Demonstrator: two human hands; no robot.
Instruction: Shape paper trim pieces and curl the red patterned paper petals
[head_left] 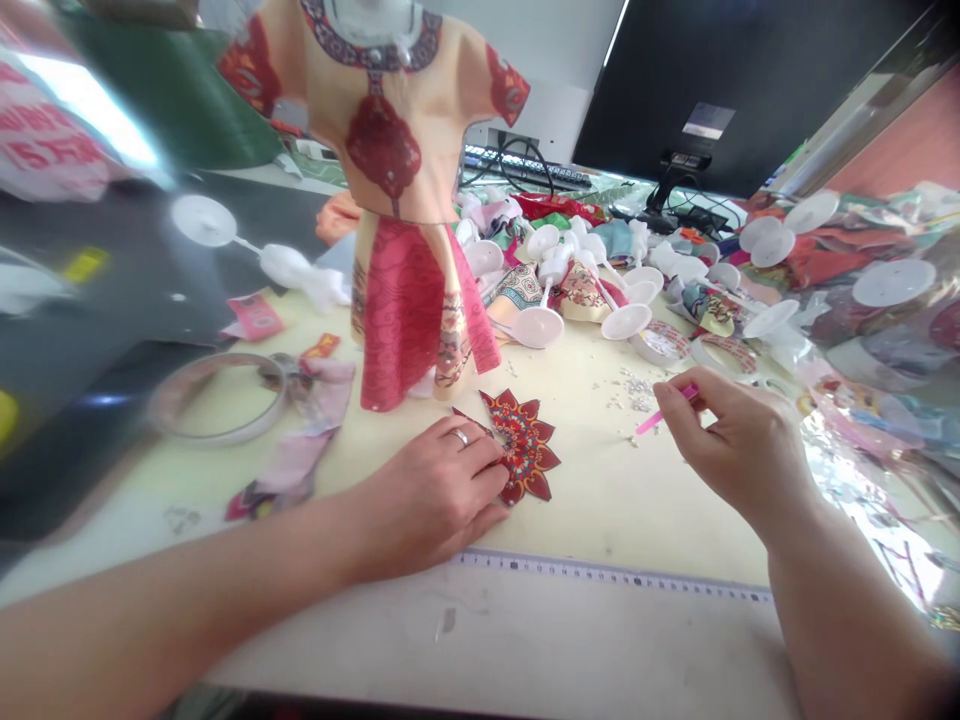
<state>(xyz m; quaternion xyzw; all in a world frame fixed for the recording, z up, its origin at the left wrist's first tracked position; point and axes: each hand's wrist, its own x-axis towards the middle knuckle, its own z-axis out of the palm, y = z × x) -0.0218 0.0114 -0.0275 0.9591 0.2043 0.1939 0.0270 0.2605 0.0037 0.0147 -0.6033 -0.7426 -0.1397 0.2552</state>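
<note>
My left hand (435, 485) rests on the cream work surface (622, 510), its fingertips pressing the edge of a red floral paper cutout (529, 450) with petal-like points and a gold pattern. A ring sits on one finger of that hand. My right hand (739, 440) is raised to the right of the cutout, pinching a slim pink stick (666, 411) between thumb and fingers. Behind both hands stands a miniature paper dress (397, 290) in peach and red, its top cut off by the frame.
Several white plastic stands (538, 327) lie among printed paper pieces at the back. A clear bag (885, 420) of shiny scraps spreads along the right. A pale ring (217, 398) and pink paper strips (300, 440) lie at left, with a ruler (611, 575) along the front, a monitor (720, 90) behind.
</note>
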